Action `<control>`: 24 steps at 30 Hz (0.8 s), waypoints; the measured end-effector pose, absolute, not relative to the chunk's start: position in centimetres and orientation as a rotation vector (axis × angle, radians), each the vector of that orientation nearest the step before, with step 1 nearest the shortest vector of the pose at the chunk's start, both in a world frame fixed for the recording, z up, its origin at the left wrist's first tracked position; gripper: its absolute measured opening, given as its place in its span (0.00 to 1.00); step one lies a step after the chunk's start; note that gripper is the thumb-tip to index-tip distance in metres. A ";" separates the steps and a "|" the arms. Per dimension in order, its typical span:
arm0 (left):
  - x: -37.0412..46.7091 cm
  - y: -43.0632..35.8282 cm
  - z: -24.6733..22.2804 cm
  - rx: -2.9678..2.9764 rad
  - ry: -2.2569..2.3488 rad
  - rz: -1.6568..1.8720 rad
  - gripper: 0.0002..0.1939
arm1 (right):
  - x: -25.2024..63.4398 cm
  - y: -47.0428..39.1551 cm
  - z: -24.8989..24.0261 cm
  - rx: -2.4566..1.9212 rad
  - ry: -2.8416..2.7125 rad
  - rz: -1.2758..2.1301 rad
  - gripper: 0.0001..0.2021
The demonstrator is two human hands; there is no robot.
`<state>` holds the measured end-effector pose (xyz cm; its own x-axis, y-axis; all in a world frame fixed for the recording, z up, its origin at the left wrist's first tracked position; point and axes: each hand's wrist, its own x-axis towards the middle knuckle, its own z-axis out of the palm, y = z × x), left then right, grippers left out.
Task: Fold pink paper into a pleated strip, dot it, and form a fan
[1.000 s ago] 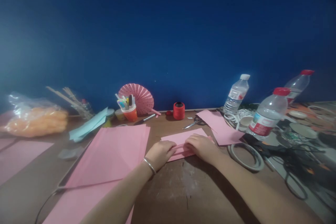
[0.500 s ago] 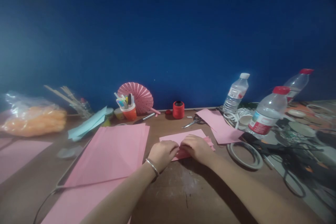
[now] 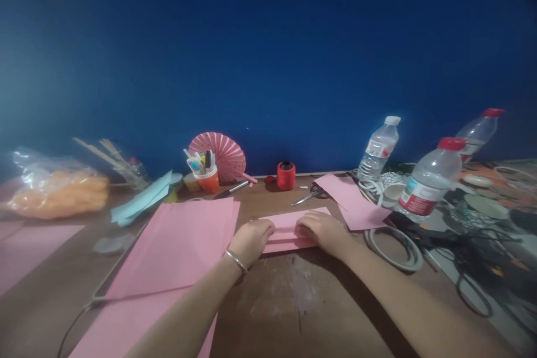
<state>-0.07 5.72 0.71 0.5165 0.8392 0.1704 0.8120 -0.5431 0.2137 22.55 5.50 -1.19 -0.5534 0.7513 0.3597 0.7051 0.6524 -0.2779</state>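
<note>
A pink sheet of paper (image 3: 289, 235) with crosswise folds lies on the table in front of me. My left hand (image 3: 251, 238), with a silver bangle at the wrist, has its fingers closed on the paper's left end. At the right end my right hand (image 3: 324, 230) grips the same folded strip, fingers curled over it and thumb hidden. Between the hands the pleats show as raised ridges. Just left of my left hand lies a stack of pink sheets (image 3: 180, 246).
A pleated pink fan (image 3: 224, 151) stands behind a cup of pens (image 3: 208, 180). Red thread (image 3: 286, 177), scissors (image 3: 305, 198) and cut pink paper (image 3: 356, 204) lie beyond my hands. Tape (image 3: 396, 249), a bottle (image 3: 430, 179) and cables crowd the right; a bag of orange material (image 3: 59, 193) sits left.
My hands have moved apart along the paper, left hand leftward and right hand slightly rightward. More of the folded middle shows between them, and the paper lies straighter.
</note>
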 end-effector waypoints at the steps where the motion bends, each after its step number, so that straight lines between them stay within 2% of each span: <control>1: -0.2 5.8 0.8 2.672 1.489 0.349 0.14 | 22.6 5.5 -1.1 -1.150 -2.422 0.143 0.09; 9: 0.8 5.4 0.8 2.907 1.310 0.244 0.10 | 21.1 5.4 -1.1 -1.120 -2.519 0.061 0.08; 20: 0.9 6.3 0.1 2.637 1.260 0.201 0.10 | 21.9 5.7 -1.4 -1.142 -2.493 0.250 0.06; 24: 1.0 6.0 0.3 2.630 1.273 0.202 0.10 | 21.4 5.3 -1.0 -1.216 -2.483 0.226 0.09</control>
